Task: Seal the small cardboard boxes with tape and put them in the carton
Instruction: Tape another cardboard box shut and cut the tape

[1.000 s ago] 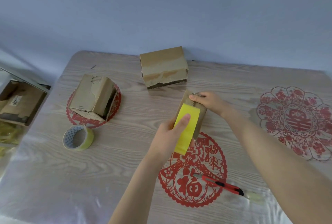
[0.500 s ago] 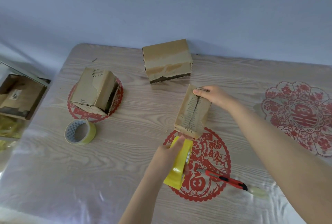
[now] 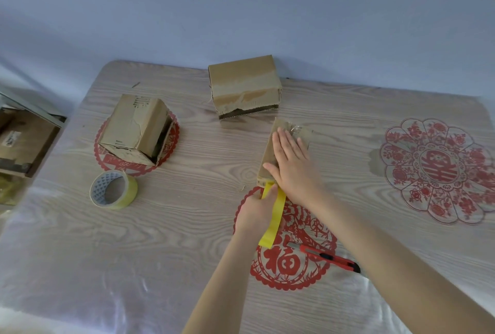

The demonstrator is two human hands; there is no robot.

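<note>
A small cardboard box (image 3: 269, 150) lies in the middle of the table. My right hand (image 3: 292, 165) lies flat on its top with straight fingers. My left hand (image 3: 258, 209) grips a yellow tape roll (image 3: 273, 216) just below the box's near end, the tape running up to the box edge. Two more small boxes stand further off: one on its side at the left (image 3: 135, 130) with an open end, one at the back centre (image 3: 245, 87). The carton (image 3: 21, 141) sits beside the table at the far left, partly cut off.
A second yellow tape roll (image 3: 113, 189) lies left of centre. A red utility knife (image 3: 326, 256) rests on the red paper cutting near my right forearm. Another red paper cutting (image 3: 439, 170) decorates the table at the right. A wall stands behind the table.
My left hand pulled the yellow roll from the box top down past its near end. My right hand left the far end and now lies flat on the box top.
</note>
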